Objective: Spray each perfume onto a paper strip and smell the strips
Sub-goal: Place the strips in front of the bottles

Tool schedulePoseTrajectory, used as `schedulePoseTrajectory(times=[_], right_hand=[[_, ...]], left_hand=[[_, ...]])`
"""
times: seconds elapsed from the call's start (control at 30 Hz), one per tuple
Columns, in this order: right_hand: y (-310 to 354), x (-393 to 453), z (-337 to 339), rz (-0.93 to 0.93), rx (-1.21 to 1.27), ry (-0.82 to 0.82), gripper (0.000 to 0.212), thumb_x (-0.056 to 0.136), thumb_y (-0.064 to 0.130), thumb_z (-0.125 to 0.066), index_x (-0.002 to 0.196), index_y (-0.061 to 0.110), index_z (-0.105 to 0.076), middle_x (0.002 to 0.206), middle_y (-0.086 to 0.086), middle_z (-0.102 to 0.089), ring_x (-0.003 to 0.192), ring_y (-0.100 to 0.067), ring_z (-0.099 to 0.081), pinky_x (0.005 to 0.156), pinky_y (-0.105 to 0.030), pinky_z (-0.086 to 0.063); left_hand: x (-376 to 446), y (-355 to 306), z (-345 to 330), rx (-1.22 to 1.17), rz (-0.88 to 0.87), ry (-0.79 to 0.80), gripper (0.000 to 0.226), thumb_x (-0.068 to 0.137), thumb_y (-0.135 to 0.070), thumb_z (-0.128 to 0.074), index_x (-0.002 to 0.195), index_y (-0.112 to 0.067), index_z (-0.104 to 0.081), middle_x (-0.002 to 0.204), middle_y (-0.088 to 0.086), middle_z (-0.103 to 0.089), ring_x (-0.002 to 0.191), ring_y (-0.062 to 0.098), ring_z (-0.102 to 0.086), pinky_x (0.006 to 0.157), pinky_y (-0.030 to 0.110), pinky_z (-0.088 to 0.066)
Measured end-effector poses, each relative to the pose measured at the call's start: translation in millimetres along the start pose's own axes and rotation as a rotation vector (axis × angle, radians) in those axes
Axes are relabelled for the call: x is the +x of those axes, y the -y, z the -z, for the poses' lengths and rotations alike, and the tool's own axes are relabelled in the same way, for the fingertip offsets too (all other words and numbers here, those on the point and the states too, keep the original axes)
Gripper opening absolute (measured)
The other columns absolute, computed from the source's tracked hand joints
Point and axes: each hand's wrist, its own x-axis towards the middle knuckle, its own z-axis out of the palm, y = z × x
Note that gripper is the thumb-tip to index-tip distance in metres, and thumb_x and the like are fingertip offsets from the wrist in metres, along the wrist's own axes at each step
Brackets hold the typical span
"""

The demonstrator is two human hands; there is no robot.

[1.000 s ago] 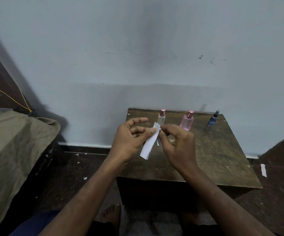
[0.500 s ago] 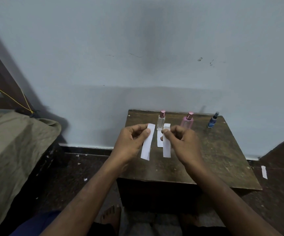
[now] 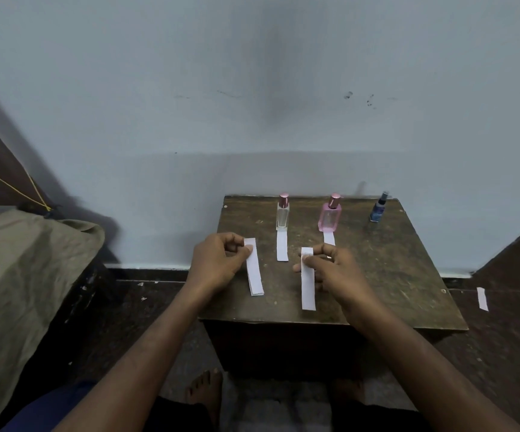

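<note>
Left hand point(image 3: 218, 260) pinches a paper strip point(image 3: 254, 269), right hand point(image 3: 335, 269) pinches another strip point(image 3: 307, 282), both over the wooden table point(image 3: 408, 275). Behind: clear bottle point(image 3: 282, 213), pink bottle point(image 3: 330, 215), blue bottle point(image 3: 378, 208).

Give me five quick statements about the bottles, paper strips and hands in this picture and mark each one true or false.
1. Three bottles stand along the back of the dark wooden table. True.
2. The left hand pinches a white paper strip. True.
3. The small blue spray bottle has a strip before it. False: none lies there.
4. The right hand grips the pink glass bottle. False: it pinches a second white strip.
5. The clear glass bottle lies toppled. False: it stands upright.
</note>
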Motion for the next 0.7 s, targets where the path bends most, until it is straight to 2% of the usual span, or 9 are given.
schedulePoseTrajectory(times=[0.1, 0.2, 0.3, 0.4, 0.5, 0.6, 0.7], right_hand=[[-0.5, 1.4, 6.2, -0.014, 0.028, 0.015, 0.007, 0.104, 0.010, -0.058, 0.106, 0.011, -0.064, 0.088, -0.007, -0.082, 0.067, -0.009, -0.070, 0.057, -0.025, -0.052], [1.3, 5.6, 9.1, -0.020, 0.046, 0.034, 0.009, 0.102, 0.007, -0.057, 0.108, 0.011, -0.063, 0.089, -0.008, -0.082, 0.073, -0.014, -0.072, 0.064, -0.030, -0.055], [4.6, 8.8, 8.0, -0.017, 0.056, 0.062, 0.010, 0.103, 0.009, -0.057, 0.110, 0.010, -0.064, 0.088, -0.008, -0.082, 0.077, -0.015, -0.073, 0.067, -0.032, -0.056], [6.6, 10.3, 4.8, -0.014, 0.059, 0.074, 0.014, 0.106, 0.021, -0.058, 0.107, 0.011, -0.067, 0.089, -0.007, -0.082, 0.074, -0.013, -0.073, 0.064, -0.029, -0.055], [4.0, 11.9, 4.0, 0.011, 0.040, 0.052, 0.019, 0.108, 0.025, -0.056, 0.105, 0.011, -0.069, 0.088, -0.004, -0.082, 0.074, -0.012, -0.072, 0.065, -0.029, -0.054], [1.8, 11.9, 5.3, 0.029, 0.000, 0.034, 0.019, 0.107, 0.024, -0.059, 0.104, 0.011, -0.072, 0.087, -0.001, -0.082, 0.076, -0.009, -0.073, 0.067, -0.027, -0.053], [1.1, 11.8, 5.7, 0.067, -0.049, 0.013, 0.019, 0.104, 0.026, -0.063, 0.100, 0.012, -0.075, 0.087, 0.002, -0.081, 0.082, -0.011, -0.073, 0.069, -0.027, -0.051]], left_hand=[[4.1, 12.7, -4.2, 0.194, -0.014, -0.006, 0.009, 0.094, -0.039, -0.076, 0.096, -0.029, -0.076, 0.085, -0.016, -0.072, 0.083, 0.007, -0.070, 0.082, 0.032, -0.058], [0.4, 19.0, -4.1, 0.404, -0.060, -0.039, 0.011, 0.094, -0.047, -0.072, 0.098, -0.036, -0.072, 0.085, -0.019, -0.070, 0.087, 0.007, -0.067, 0.073, 0.031, -0.053], [0.4, 23.9, -4.4, 0.406, -0.084, -0.052, 0.011, 0.094, -0.050, -0.071, 0.093, -0.038, -0.071, 0.085, -0.020, -0.071, 0.084, 0.004, -0.067, 0.069, 0.028, -0.051], [3.3, 25.1, -4.5, 0.374, -0.072, -0.036, 0.010, 0.093, -0.048, -0.073, 0.090, -0.039, -0.070, 0.087, -0.018, -0.073, 0.085, 0.006, -0.068, 0.073, 0.031, -0.056], [5.0, 25.0, -5.2, 0.349, -0.054, -0.034, 0.009, 0.093, -0.046, -0.075, 0.089, -0.042, -0.069, 0.087, -0.018, -0.073, 0.085, 0.008, -0.068, 0.075, 0.031, -0.054], [4.9, 26.8, -5.6, 0.337, -0.043, -0.058, 0.008, 0.091, -0.044, -0.078, 0.096, -0.040, -0.073, 0.085, -0.020, -0.072, 0.084, 0.008, -0.068, 0.077, 0.032, -0.057], [1.8, 26.6, -6.9, 0.355, -0.082, -0.102, 0.014, 0.091, -0.044, -0.077, 0.102, -0.036, -0.075, 0.085, -0.021, -0.071, 0.084, 0.005, -0.066, 0.071, 0.030, -0.054]])
